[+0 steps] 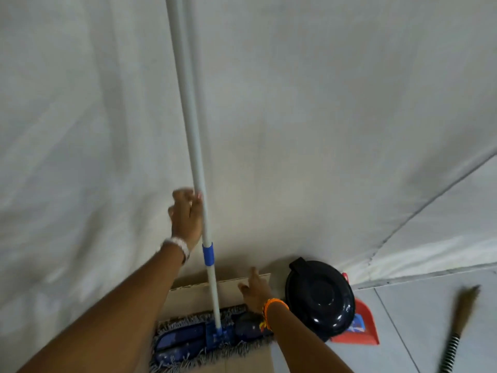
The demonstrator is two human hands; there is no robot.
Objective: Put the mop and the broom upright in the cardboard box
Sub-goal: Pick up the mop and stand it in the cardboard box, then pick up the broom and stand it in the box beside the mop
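Observation:
The mop stands upright with its white pole leaning against the white sheet behind. Its flat blue head with grey fringe rests across the top of the cardboard box at the bottom centre. My left hand is at the pole just above the blue collar, fingers loosely curled beside it and blurred. My right hand hovers open over the box's far right corner, touching nothing that I can make out. The broom, brown bristles and a striped black-and-white handle, lies on the tiled floor at the lower right.
A black round lidded bin stands right of the box. A red dustpan leans behind it. A white fabric sheet covers the wall behind. Pale floor tiles spread to the right.

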